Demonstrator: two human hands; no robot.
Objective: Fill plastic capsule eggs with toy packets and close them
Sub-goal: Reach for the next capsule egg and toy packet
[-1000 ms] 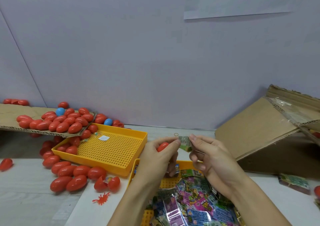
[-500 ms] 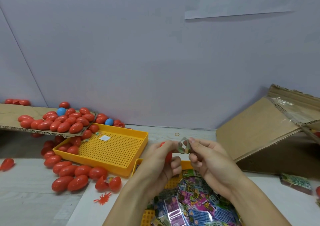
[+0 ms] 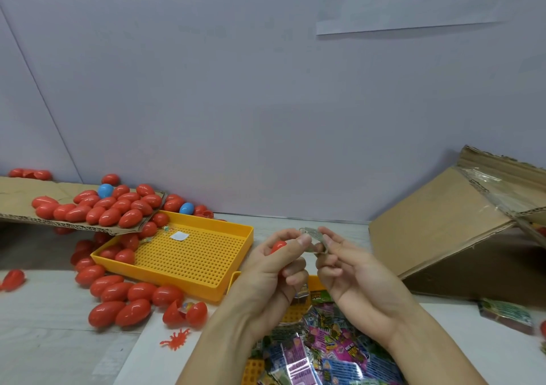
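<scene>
Head view: above the packet-filled yellow tray [image 3: 236, 278], the left hand [image 3: 271, 269] curls its grip around one red capsule egg [image 3: 278, 246] while the right hand [image 3: 351, 269] pinches one toy packet [image 3: 315, 236] beside it. Two blue eggs [image 3: 105, 190] sit among the red eggs left of the tray.

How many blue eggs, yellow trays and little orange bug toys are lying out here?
blue eggs: 2
yellow trays: 2
orange bug toy: 1
Total: 5
</scene>
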